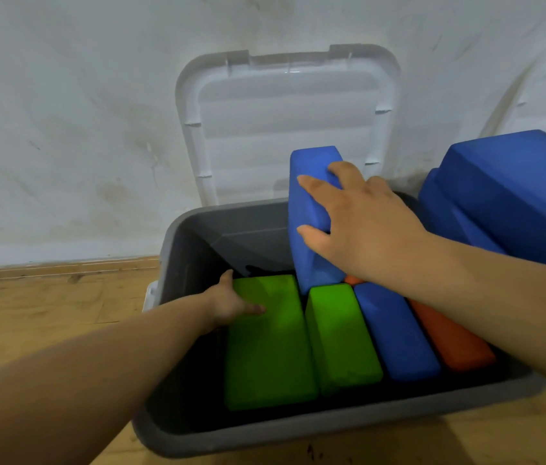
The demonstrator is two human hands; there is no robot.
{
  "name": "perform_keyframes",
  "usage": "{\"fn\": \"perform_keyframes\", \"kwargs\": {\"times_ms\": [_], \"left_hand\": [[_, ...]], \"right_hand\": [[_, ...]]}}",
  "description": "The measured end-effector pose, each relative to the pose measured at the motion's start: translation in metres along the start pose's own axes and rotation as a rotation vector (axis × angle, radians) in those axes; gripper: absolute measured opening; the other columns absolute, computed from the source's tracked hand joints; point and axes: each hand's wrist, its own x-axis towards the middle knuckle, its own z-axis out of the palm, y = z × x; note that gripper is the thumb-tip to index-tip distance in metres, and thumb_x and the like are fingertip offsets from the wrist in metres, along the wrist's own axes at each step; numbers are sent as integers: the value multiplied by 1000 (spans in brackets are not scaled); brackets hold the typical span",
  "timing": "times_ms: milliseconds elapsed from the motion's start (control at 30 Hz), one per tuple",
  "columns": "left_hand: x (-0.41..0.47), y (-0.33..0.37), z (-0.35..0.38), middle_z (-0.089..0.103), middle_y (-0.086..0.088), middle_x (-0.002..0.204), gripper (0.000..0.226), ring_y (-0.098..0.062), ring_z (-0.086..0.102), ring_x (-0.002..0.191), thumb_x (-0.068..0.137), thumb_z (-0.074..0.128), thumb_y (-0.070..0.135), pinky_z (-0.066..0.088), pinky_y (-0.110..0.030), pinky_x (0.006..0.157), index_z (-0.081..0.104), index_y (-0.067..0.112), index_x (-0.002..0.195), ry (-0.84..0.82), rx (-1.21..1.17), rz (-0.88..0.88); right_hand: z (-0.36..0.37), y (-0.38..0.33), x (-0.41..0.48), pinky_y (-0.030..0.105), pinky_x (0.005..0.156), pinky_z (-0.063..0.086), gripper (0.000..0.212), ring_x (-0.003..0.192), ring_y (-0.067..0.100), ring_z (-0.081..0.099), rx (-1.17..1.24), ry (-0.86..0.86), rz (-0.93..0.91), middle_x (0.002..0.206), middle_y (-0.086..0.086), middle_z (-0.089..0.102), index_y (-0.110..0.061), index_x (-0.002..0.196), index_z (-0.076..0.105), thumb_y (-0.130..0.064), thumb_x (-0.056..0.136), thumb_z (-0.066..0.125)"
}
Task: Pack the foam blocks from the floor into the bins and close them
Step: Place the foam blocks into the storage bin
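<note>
Item: upright blue foam block (pixel 308 209), centre of the frame, stood on end in the far right part of an open grey bin (pixel 332 427); its lower end is set down among the blocks already packed. It is gripped by the right hand (pixel 365 223), whose fingers are spread and curled over the top and side while the thumb is pressed to the front face. Contents lying in the bin, left to right: wide green block (pixel 268 357), narrow green block (pixel 342 337), blue block (pixel 395 333), orange block (pixel 449 337), all packed side by side and touching. The left hand (pixel 231 303) is rested on the far left corner of the wide green block, a finger stretched flat and the thumb raised; nothing is seen to be gripped by it. The white lid (pixel 285 122) is leaned open against the wall (pixel 63 129), upper centre. More blue blocks (pixel 516 196) are stacked at the right edge. Handling, as judged: the foam is likely light, firm but slightly yielding, matt and not slippery, and not fragile. A one-handed hold across the narrow faces near one end is judged sufficient, so that the block can be tipped flat.
</note>
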Motion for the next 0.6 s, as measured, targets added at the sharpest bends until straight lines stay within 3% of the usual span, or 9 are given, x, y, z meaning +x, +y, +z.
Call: {"fn": "perform_keyframes", "kwargs": {"times_ms": [100, 200, 233, 300, 400, 533, 600], "left_hand": [[-2, 2, -1, 52, -8, 146, 123, -24, 56, 122, 72, 92, 26, 48, -32, 99, 8, 20, 162, 0, -81, 28], [-5, 2, -6, 45, -8, 147, 129, -29, 56, 123, 54, 95, 51, 49, -38, 105, 17, 45, 156, 46, -31, 90], [-8, 3, -8, 39, -7, 146, 123, -31, 54, 122, 55, 93, 55, 47, -37, 106, 19, 52, 152, 53, 9, 117], [-19, 8, -7, 26, -6, 137, 103, -30, 52, 112, 72, 88, 46, 45, -31, 102, 23, 53, 151, 40, 31, 152], [-34, 20, -8, 23, -6, 132, 85, -23, 52, 100, 82, 80, 39, 47, -26, 95, 27, 52, 148, 116, 104, 245], [-58, 45, -38, 15, -8, 150, 84, -38, 43, 134, 83, 73, 37, 37, -39, 116, 23, 59, 147, 277, 286, 429], [-70, 57, -63, 18, -12, 154, 84, -38, 42, 136, 83, 71, 41, 33, -38, 118, 22, 58, 149, 360, 287, 503]], "right_hand": [[15, 1, 7, 46, 103, 40, 77, 121, 41, 45, 20, -103, 0, 161, 2, 16, -40, 159, 14, -66, 93, 45], [26, 9, 11, 47, 107, 36, 74, 126, 42, 39, 67, -127, -7, 163, 1, 15, -41, 159, 13, -66, 94, 39], [28, 10, 14, 47, 108, 35, 73, 126, 42, 38, 86, -141, -10, 163, 1, 14, -41, 159, 13, -66, 94, 37], [30, 10, 19, 48, 108, 34, 71, 126, 42, 38, 114, -161, -7, 162, 1, 15, -41, 159, 13, -63, 95, 35], [41, 12, 26, 49, 110, 35, 69, 129, 43, 37, 130, -206, 20, 163, 2, 15, -40, 159, 14, -59, 97, 36], [63, 9, 25, 49, 110, 34, 72, 129, 45, 40, 83, -303, 2, 163, 7, 15, -38, 160, 13, -63, 96, 38], [77, 4, 24, 46, 112, 30, 75, 133, 43, 39, 12, -328, -56, 162, 11, 17, -37, 160, 13, -67, 96, 35]]}}
